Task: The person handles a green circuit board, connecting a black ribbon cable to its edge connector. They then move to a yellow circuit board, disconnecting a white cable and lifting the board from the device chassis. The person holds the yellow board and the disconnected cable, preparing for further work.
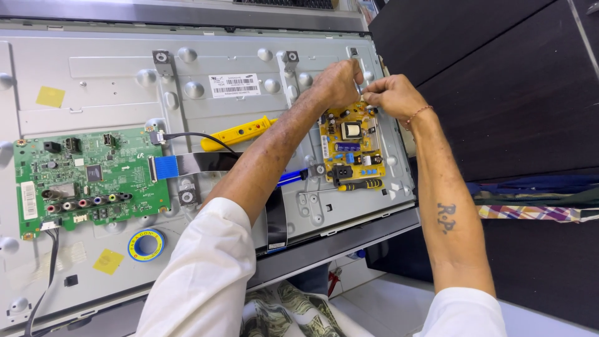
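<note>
Both hands are bunched together at the far edge of the yellow power board (351, 145), which sits on the right side of the grey metal TV back panel (112, 75). Left hand (337, 83) is curled shut with a thin tool shaft poking out of it; right hand (392, 95) pinches right beside it, fingertips touching. Can't tell what exactly they're gripping. A green main board (87, 178) sits far left, with a blue-and-yellow tape roll (146, 244) near it and a yellow-handled tool (240, 133) between the boards.
</note>
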